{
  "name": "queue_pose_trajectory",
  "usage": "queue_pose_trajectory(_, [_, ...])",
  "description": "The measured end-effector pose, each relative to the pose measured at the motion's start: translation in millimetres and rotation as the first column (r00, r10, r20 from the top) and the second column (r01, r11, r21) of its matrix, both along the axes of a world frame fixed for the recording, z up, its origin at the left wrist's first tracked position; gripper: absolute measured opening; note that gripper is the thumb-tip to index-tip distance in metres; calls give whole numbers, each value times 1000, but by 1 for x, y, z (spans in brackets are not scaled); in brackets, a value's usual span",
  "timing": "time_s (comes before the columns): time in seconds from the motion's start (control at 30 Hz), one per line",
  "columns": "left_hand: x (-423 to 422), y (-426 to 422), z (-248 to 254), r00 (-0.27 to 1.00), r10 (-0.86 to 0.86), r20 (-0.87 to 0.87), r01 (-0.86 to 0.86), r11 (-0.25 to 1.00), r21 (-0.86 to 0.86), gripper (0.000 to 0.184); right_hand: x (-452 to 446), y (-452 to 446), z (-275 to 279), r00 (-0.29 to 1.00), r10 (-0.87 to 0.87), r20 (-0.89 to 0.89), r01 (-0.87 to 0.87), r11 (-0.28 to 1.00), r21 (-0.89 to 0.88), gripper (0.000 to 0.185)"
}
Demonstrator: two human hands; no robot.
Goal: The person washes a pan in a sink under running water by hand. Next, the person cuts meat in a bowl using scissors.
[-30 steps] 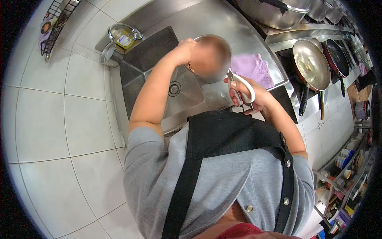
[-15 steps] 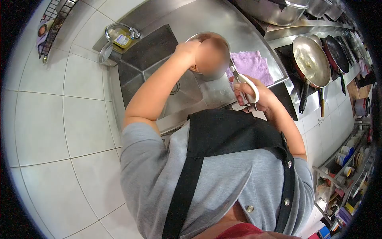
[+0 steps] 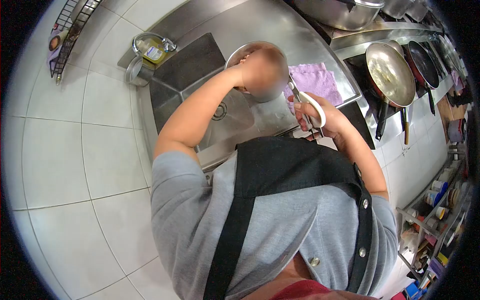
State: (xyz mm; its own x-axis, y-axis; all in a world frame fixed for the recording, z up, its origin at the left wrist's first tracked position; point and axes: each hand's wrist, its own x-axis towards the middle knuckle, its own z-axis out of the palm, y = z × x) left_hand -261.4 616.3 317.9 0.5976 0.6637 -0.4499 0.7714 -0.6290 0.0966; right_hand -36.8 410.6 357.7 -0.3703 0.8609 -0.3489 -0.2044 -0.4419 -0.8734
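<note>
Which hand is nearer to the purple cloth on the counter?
Right. The right hand, holding white-handled scissors, is at the edge of the cloth; the left hand is farther left, at the round metal bowl.

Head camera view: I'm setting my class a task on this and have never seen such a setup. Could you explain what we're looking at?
There is no machine here: the camera sits on a person's head, looking forward and down past their black apron. The right hand holds white-handled scissors. The left hand is at a metal bowl by the sink; a blur hides its fingers and any grip. On the steel counter lies a lilac cloth. Pans stand farther right.
</note>
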Motion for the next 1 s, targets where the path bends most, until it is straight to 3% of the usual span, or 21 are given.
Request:
queue_pose_trajectory(0.17, [-12, 6, 18, 976, 26, 215, 9, 987, -159, 30, 1, 3, 1, 1000, 7, -16, -7, 1000, 20, 46])
queue_pose_trajectory(0.23, [-17, 0, 23, 824, 420, 381, -244, 869, -431, 27, -1, 3, 5, 1000, -6, -8, 6, 1000, 2, 46])
queue_pose_trajectory(0.27, [-19, -1, 28, 778, 510, 367, -268, 797, -541, 26, -1, 5, 2, 1000, -12, -9, 12, 1000, 5, 46])
queue_pose_trajectory(0.3, [-19, -7, 37, 782, 502, 368, -262, 802, -538, 26, 0, 8, -3, 999, 3, -49, -2, 1000, 22, 47])
queue_pose_trajectory(0.37, [-21, -16, 55, 568, 666, 484, -242, 697, -675, 19, 1, 10, -5, 996, 16, -89, -12, 999, 42, 48])
queue_pose_trajectory(0.4, [-25, -13, 63, 592, 591, 547, -227, 774, -591, 19, 0, 11, -3, 993, 31, -114, -32, 999, -1, 49])
queue_pose_trajectory(0.5, [-31, -6, 101, 640, 521, 565, -171, 813, -556, 20, -6, 13, -5, 982, 66, -179, -78, 995, -59, 51])
queue_pose_trajectory(0.53, [-31, -3, 106, 697, 437, 569, -172, 872, -458, 20, -8, 14, -6, 973, 80, -217, -99, 992, -76, 51])
queue_pose_trajectory(0.63, [-25, -2, 115, 719, 380, 582, -169, 908, -384, 20, -10, 19, -6, 966, 146, -212, -146, 989, 13, 52])
queue_pose_trajectory(0.67, [-21, -7, 115, 684, 429, 590, -198, 888, -416, 20, -11, 19, -6, 966, 147, -213, -146, 989, 18, 52])
queue_pose_trajectory(0.73, [-22, -4, 105, 653, 462, 600, -181, 864, -470, 21, -12, 20, -5, 903, 168, -394, -200, 979, -40, 55])
queue_pose_trajectory(0.83, [-17, -11, 95, 629, 512, 585, -169, 825, -540, 30, -17, 28, -14, 871, 182, -456, -236, 970, -63, 57])
queue_pose_trajectory(0.9, [-15, -21, 91, 710, 219, 669, -128, 975, -183, 31, -21, 31, -13, 891, 158, -426, -215, 973, -88, 59])
queue_pose_trajectory(1.0, [-12, -32, 103, 809, 103, 579, -34, 991, -128, 31, -27, 32, -9, 939, 111, -325, -159, 979, -125, 52])
